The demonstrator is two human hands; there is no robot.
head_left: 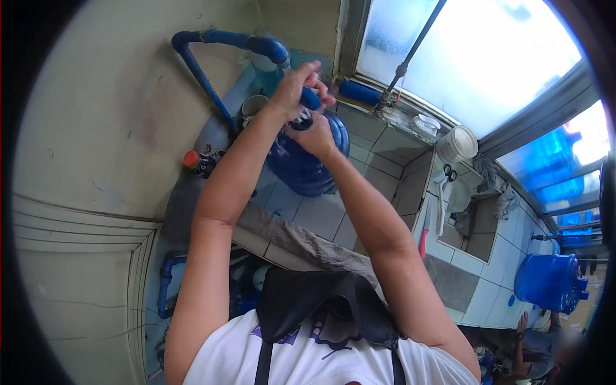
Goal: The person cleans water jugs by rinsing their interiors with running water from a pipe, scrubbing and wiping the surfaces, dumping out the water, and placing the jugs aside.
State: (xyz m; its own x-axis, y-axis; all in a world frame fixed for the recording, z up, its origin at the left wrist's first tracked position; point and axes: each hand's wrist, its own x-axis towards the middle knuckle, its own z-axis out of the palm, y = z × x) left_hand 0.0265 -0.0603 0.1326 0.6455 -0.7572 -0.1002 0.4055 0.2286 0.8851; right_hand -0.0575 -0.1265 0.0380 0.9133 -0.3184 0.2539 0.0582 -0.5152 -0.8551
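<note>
A large blue water jug (301, 168) stands tilted in the tiled basin, under a blue pipe spout (274, 51). My right hand (316, 136) grips it at the neck, beside the dark mouth. Just above the mouth, my left hand (296, 91) curls around a blue, rounded object (310, 98) whose kind I cannot make out. Water splashes between the two hands and around the neck. The left palm faces away, so part of its grip is hidden.
A bottle with an orange cap (191, 159) stands left on the ledge. Rightward are a white bucket (457, 144), black-handled scissors (449, 172), a pink-handled knife (423, 242) and another blue jug (545, 281). A grey cloth (301, 244) lies along the basin's front edge. Another person (539, 350) is at lower right.
</note>
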